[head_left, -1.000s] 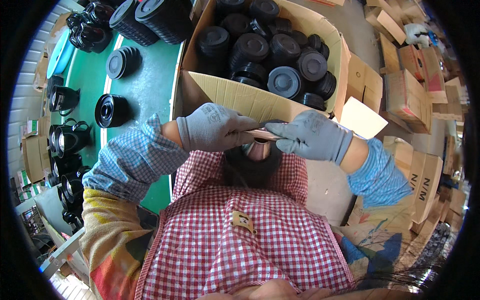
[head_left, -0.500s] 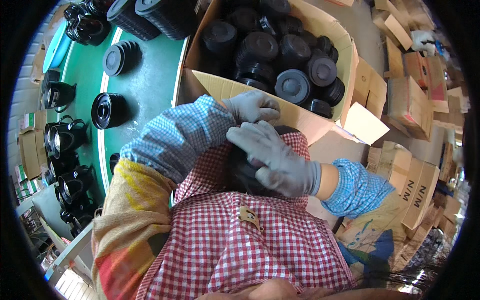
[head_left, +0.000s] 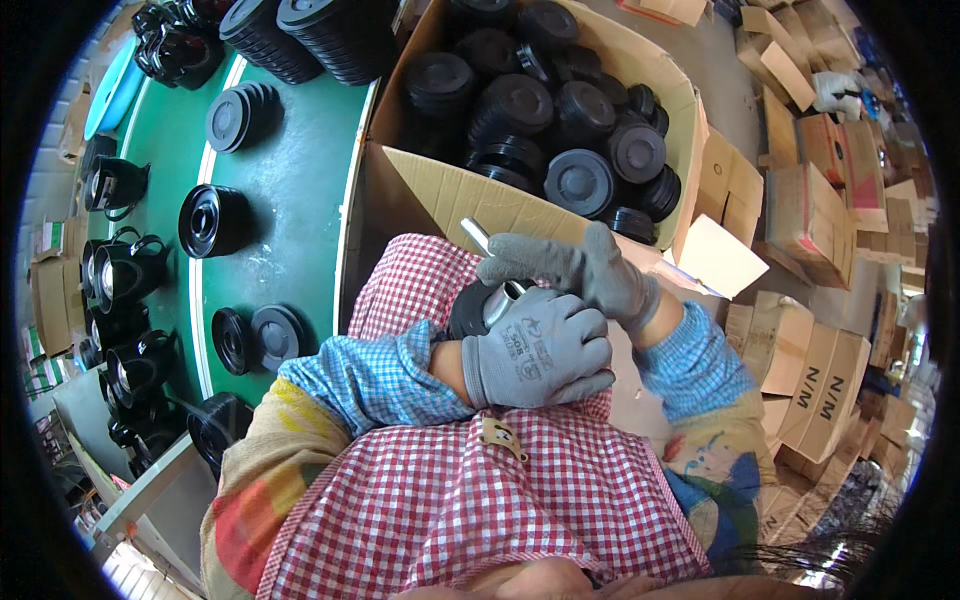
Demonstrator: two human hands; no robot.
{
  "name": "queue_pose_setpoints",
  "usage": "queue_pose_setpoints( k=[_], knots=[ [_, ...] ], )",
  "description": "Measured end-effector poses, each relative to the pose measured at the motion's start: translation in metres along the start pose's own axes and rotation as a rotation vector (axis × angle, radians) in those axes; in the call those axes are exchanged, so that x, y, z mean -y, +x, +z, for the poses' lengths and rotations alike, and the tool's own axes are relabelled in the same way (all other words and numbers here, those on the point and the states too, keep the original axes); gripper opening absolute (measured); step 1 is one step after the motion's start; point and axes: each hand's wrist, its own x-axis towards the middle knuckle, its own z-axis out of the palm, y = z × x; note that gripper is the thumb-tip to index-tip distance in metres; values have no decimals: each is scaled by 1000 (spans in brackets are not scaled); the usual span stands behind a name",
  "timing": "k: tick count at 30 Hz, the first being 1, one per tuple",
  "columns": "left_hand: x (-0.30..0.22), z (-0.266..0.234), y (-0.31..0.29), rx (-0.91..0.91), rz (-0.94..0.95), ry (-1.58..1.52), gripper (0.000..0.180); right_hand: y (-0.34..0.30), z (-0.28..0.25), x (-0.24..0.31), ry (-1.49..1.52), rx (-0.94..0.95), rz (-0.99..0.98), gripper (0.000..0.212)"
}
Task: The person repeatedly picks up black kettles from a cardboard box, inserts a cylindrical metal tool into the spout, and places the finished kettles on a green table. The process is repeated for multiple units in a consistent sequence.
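Observation:
Both my hands, in grey gloves, work close together over my checked apron. My left hand (head_left: 540, 352) is closed, its fingers curled around a black round part (head_left: 467, 310) with a shiny metal tube (head_left: 503, 300) showing at its end. Much of that part is hidden under the glove. Just beyond it, my right hand (head_left: 585, 272) is closed on a slim, shiny metal rod (head_left: 475, 236) that sticks out past the fingertips to the upper left. How far the rod reaches inside the glove is hidden.
An open cardboard box (head_left: 440, 190) full of black round lids stands ahead. To the left is a green worktable (head_left: 300, 200) with a black ring-shaped part (head_left: 215, 220), lid stacks (head_left: 240, 115) and several black pots (head_left: 130, 275). Cartons (head_left: 815, 215) are piled at right.
My left hand has come back toward my body, and my right hand has moved farther away, up and right. The metal rod and the metal tube have come into view.

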Motion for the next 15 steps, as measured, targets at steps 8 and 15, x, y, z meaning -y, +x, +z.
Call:
queue_pose_setpoints(
  k=[8, 15],
  knots=[
    [12, -5, 9, 62, 6, -179, 20, 76, -52, -37, -659, 21, -550, 45],
    [44, -26, -30, -164, 324, -986, 23, -30, -2, -6, -1293, -493, -401, 51]
  ],
)
